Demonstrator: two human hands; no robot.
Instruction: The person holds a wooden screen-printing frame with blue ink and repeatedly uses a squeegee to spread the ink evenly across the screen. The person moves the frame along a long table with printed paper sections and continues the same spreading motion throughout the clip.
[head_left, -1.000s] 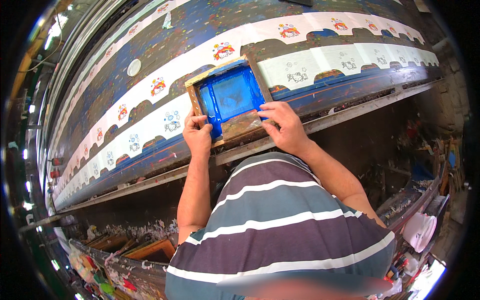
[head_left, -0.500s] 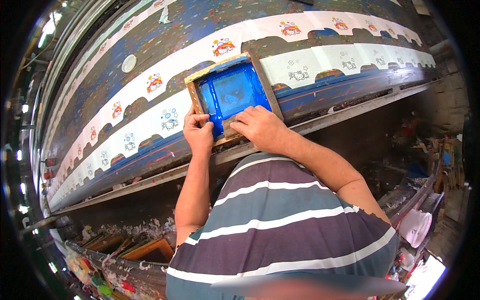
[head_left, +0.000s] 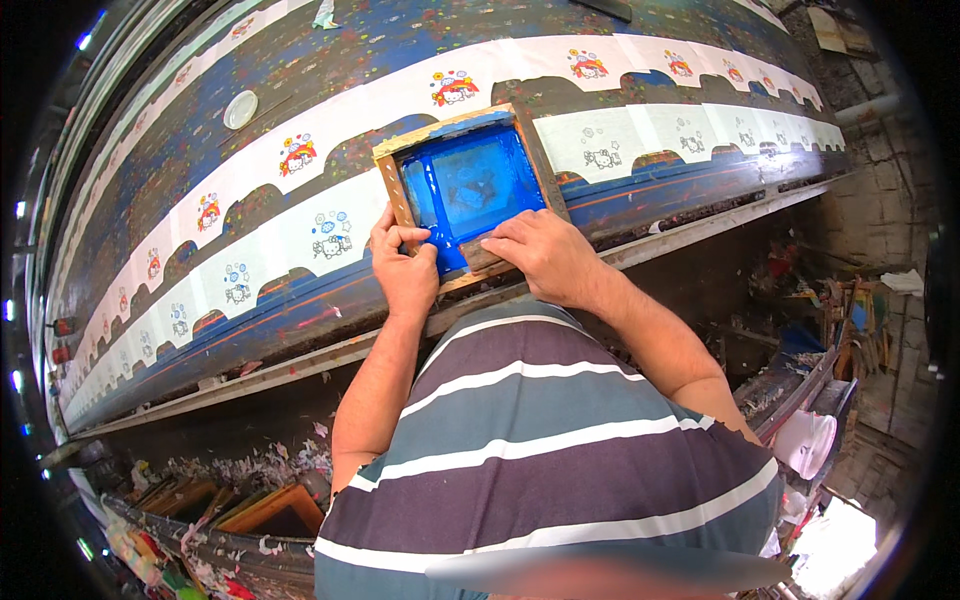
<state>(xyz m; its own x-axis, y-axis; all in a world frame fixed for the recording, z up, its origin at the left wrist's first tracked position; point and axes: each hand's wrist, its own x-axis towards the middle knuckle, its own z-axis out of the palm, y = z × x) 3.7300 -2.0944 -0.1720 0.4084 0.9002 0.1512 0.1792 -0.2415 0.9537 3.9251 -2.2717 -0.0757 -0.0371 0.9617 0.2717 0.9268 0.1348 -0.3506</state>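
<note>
Wooden frame [head_left: 447, 130]: gripping its left side with left hand [head_left: 405, 268], resting it on the table [head_left: 335, 68]; pinching the squeegee [head_left: 480, 257] inside its near edge with right hand [head_left: 548, 258], ideally pressing evenly.

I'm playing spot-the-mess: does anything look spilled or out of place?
Yes: pale scraps lie strewn untidily at lower left, and a round white disc sits on the colour-speckled table, unlike anything beside it.
</note>
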